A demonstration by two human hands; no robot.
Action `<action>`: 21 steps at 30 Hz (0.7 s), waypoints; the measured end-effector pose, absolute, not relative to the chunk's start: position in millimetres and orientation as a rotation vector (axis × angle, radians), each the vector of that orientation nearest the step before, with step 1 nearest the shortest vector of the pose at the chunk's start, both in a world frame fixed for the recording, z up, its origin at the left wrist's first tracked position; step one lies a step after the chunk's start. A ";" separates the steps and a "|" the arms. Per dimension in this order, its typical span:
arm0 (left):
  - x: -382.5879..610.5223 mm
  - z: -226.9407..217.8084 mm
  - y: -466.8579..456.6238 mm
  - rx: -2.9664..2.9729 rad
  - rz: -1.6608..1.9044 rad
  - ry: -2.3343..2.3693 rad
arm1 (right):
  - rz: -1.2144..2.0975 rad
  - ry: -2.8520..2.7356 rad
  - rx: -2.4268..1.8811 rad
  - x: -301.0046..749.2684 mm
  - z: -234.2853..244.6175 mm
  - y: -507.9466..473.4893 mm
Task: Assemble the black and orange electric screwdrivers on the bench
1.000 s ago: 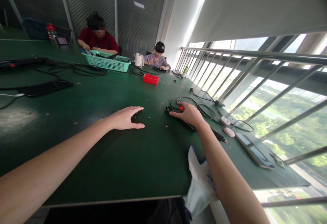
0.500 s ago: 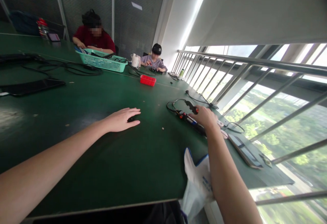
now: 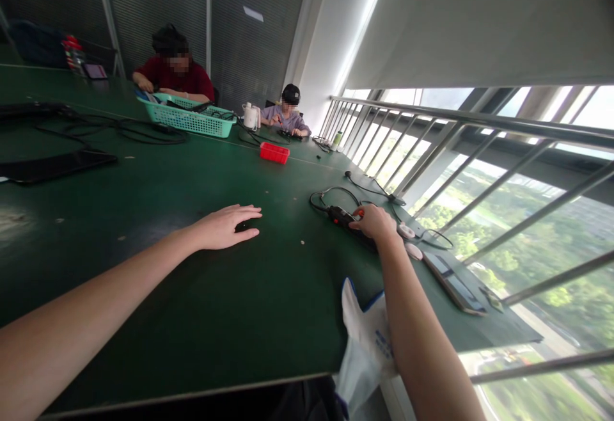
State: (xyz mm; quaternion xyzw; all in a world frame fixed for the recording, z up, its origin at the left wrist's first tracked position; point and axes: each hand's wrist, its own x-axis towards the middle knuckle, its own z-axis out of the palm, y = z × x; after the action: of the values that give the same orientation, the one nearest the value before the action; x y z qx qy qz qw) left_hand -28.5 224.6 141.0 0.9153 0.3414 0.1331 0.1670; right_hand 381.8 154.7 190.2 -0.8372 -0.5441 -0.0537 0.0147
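- Two hands lie out on the green surface (image 3: 268,280). The left hand (image 3: 225,228) is spread flat, palm down, with its fingers over a small dark part (image 3: 241,226), probably to stop it sliding.
- The right hand (image 3: 377,222) is curled around the rear of a black tool (image 3: 341,215) with an orange-red patch by the thumb. The tool sits low on the surface, seemingly steadied there.
- A black cable (image 3: 330,192) loops slack just beyond the right hand and appears to run from the tool.
- To the right of that hand lie pale oval pieces (image 3: 413,251) and a flat phone (image 3: 453,280), out of the way.
- A white bag (image 3: 367,344) hangs at the near edge beside the right forearm. Its blue print is too blurred to read.
- No other writing is legible.
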 end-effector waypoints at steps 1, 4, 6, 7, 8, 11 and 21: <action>-27.9 140.8 223.9 2.597 0.381 0.961 | -0.156 -1.696 -2.604 383.3 190.5 153.8; -21.7 139.2 217.9 2.575 0.418 0.905 | -0.136 -1.720 -2.577 385.4 188.8 153.3; -13.7 137.4 210.5 2.583 0.455 0.829 | -0.138 -1.757 -2.529 382.8 185.5 155.6; -8.9 136.4 206.1 2.589 0.462 0.780 | -0.139 -1.782 -2.493 379.6 183.3 157.7; -3.9 135.4 201.4 2.596 0.470 0.727 | -0.137 -1.812 -2.450 375.0 180.7 160.2; 9.5 133.7 188.3 2.597 0.483 0.599 | -0.105 -1.920 -2.282 352.3 171.9 168.8; 1.9 145.8 211.3 2.462 1.100 0.827 | 0.025 -2.259 -1.520 256.8 154.9 171.3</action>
State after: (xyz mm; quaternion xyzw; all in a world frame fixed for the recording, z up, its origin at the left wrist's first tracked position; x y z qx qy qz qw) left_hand 1.9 211.3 145.8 0.8617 0.2893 0.3849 0.1600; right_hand 256.8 171.3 154.9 -0.5459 -0.8116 0.0090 0.2079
